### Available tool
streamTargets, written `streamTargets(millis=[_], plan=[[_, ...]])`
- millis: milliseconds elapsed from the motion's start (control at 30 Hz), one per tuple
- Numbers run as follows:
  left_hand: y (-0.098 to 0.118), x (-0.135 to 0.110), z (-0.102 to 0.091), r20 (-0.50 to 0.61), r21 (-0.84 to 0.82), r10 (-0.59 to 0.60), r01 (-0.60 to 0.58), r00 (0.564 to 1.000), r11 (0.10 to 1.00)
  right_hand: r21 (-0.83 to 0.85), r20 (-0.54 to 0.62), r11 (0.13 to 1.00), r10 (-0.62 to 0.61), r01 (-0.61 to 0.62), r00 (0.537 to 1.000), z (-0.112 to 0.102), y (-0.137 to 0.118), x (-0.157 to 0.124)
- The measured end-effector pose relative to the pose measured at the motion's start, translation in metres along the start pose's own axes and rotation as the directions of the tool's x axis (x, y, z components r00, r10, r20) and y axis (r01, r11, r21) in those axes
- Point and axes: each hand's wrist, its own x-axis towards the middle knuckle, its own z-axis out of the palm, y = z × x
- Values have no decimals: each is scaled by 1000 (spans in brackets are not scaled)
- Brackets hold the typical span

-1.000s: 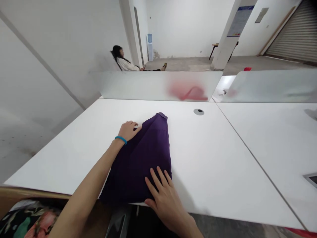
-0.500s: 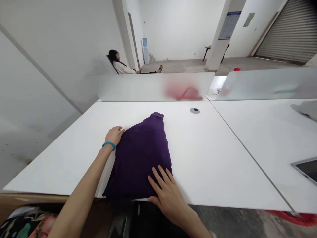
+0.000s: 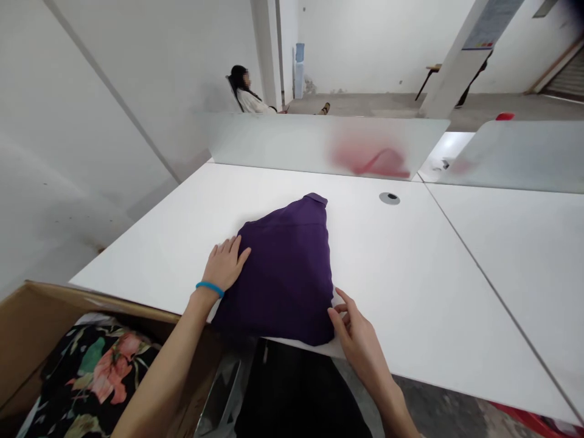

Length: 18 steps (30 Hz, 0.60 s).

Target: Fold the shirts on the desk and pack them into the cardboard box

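Observation:
A folded purple garment (image 3: 287, 271) lies near the front edge of a white table (image 3: 410, 274), its collar pointing away from me. My left hand (image 3: 224, 264), with a blue band on the wrist, rests flat against the garment's left side, fingers stretched out. My right hand (image 3: 354, 331) is at the garment's front right corner, fingers slightly spread and touching the cloth's edge.
A cardboard box (image 3: 41, 316) holding floral fabric (image 3: 95, 377) stands at my lower left. Frosted dividers (image 3: 283, 143) line the table's far side, with a red shape behind. A cable hole (image 3: 389, 198) sits in the tabletop. A person (image 3: 249, 94) sits far back by the wall.
My right hand has slid off the top of the garment to its front right corner. My left hand has moved down along the left side. The view has shifted left, showing the box.

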Motion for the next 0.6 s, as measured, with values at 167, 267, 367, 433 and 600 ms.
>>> streamTargets(millis=[167,267,367,433,600], plan=[[18,63,-2,16,-68,33,-32,999,997,105,-17,994,1,1,1000,18,-12,7],[24,78,17,90,-50,-18,23,996,998,409,-44,911,72,-48,996,26,-16,4],[25,74,28,56,-40,-24,26,998,999,752,8,641,227,-156,974,30,-23,-3],[26,71,25,27,-32,-24,25,999,999,869,102,433,314,-238,944,31,-28,-6],[19,82,-6,256,-37,-132,146,958,989,842,302,392,230,-372,925,31,-34,4]])
